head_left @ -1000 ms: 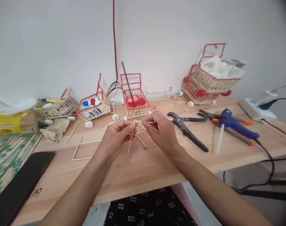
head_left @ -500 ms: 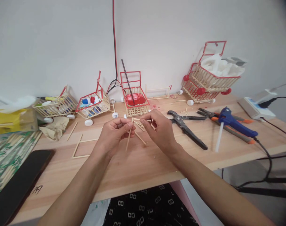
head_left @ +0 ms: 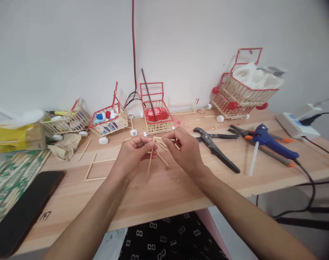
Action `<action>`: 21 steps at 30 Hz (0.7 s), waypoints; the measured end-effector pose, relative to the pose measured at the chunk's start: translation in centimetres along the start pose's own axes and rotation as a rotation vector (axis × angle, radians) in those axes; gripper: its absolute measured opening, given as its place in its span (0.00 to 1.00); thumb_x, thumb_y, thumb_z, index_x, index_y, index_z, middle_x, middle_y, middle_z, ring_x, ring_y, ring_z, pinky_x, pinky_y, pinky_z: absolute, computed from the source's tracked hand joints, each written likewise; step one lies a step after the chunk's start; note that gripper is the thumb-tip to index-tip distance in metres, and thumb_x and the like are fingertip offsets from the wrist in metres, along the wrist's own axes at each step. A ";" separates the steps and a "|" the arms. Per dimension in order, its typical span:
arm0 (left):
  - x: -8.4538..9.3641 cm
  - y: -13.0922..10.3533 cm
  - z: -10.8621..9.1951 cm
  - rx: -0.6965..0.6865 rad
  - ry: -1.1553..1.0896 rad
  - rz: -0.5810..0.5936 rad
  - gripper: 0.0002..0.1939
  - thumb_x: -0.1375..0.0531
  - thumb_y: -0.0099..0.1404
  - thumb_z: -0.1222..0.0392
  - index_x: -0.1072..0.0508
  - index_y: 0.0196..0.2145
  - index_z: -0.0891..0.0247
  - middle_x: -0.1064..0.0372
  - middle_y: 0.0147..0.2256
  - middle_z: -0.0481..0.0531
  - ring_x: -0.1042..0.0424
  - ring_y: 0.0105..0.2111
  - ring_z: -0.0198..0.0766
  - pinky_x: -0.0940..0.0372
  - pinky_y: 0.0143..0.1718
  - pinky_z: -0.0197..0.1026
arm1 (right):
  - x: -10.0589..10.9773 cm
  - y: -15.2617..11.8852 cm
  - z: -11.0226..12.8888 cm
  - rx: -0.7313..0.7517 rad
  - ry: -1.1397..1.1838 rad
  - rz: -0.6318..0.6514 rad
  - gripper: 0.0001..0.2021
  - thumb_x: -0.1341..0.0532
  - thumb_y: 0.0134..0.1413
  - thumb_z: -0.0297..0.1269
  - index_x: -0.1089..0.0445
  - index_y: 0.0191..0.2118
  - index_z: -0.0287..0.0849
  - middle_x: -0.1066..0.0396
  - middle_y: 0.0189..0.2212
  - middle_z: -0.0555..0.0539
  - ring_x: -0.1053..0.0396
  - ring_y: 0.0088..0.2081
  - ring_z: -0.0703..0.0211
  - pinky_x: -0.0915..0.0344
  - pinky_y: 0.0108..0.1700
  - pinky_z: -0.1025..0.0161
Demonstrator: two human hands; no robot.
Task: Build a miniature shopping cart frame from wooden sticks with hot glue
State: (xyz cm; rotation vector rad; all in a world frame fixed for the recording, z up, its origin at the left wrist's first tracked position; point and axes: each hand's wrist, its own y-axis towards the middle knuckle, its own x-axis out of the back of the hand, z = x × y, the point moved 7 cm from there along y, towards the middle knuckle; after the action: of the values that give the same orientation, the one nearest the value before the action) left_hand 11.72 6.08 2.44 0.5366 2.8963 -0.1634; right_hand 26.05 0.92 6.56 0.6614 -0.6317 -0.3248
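Note:
My left hand (head_left: 135, 153) pinches a thin wooden stick (head_left: 150, 161) between thumb and forefinger, its lower end pointing down toward the table. Just to the right, my right hand (head_left: 182, 146) is closed on another thin stick (head_left: 158, 138), whose left end meets the top of the first one. Whether the two are joined cannot be made out. Loose sticks (head_left: 163, 159) lie on the table beneath and between the hands. Left of my left hand lies a flat stick frame (head_left: 89, 169), partly covered by my forearm.
Small stick carts (head_left: 159, 127) stand along the wall, one holding a red tray. Black cutters (head_left: 217, 151), orange-handled pliers (head_left: 275, 156) and a blue glue gun (head_left: 275, 142) lie right, near a power strip (head_left: 297, 124). A phone (head_left: 26, 209) and wrapped sticks (head_left: 12, 180) lie left.
The whole view has shifted slightly, so things appear a little farther right. Both hands keep nearly the same pose, with the sticks still between their fingers.

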 end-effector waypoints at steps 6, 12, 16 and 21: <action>-0.4 -0.2 0.2 -0.021 -0.023 0.011 0.10 0.32 0.51 0.58 0.26 0.27 0.67 0.28 0.25 0.49 0.30 0.26 0.33 0.32 0.29 0.38 | -0.1 -0.2 -0.5 -0.007 -0.005 0.009 0.06 0.42 0.57 0.31 0.33 0.29 0.42 0.34 0.25 0.51 0.38 0.28 0.63 0.42 0.32 0.64; -0.5 -0.3 0.3 -0.022 -0.048 0.001 0.11 0.31 0.49 0.58 0.26 0.27 0.67 0.28 0.25 0.49 0.30 0.25 0.33 0.32 0.29 0.39 | -0.1 -0.2 -0.6 -0.012 -0.002 0.002 0.06 0.42 0.57 0.31 0.33 0.28 0.42 0.33 0.25 0.51 0.38 0.27 0.63 0.42 0.32 0.64; -0.5 -0.3 0.5 0.003 -0.051 -0.008 0.12 0.30 0.49 0.57 0.26 0.27 0.67 0.28 0.25 0.50 0.30 0.25 0.33 0.32 0.30 0.39 | -0.2 -0.2 -0.9 -0.017 -0.011 0.014 0.06 0.42 0.57 0.32 0.33 0.29 0.43 0.33 0.26 0.50 0.38 0.27 0.62 0.42 0.32 0.64; -0.4 -0.2 0.7 0.024 -0.072 -0.017 0.12 0.31 0.49 0.57 0.27 0.27 0.67 0.28 0.26 0.50 0.31 0.25 0.31 0.33 0.30 0.37 | -0.6 -0.2 -1.2 -0.028 -0.011 0.047 0.05 0.42 0.58 0.31 0.30 0.31 0.42 0.30 0.28 0.50 0.37 0.28 0.63 0.41 0.32 0.65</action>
State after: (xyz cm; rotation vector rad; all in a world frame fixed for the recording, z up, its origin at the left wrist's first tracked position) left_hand 12.15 5.61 1.84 0.4992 2.8336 -0.2158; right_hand 26.32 1.61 5.41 0.6177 -0.6513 -0.2931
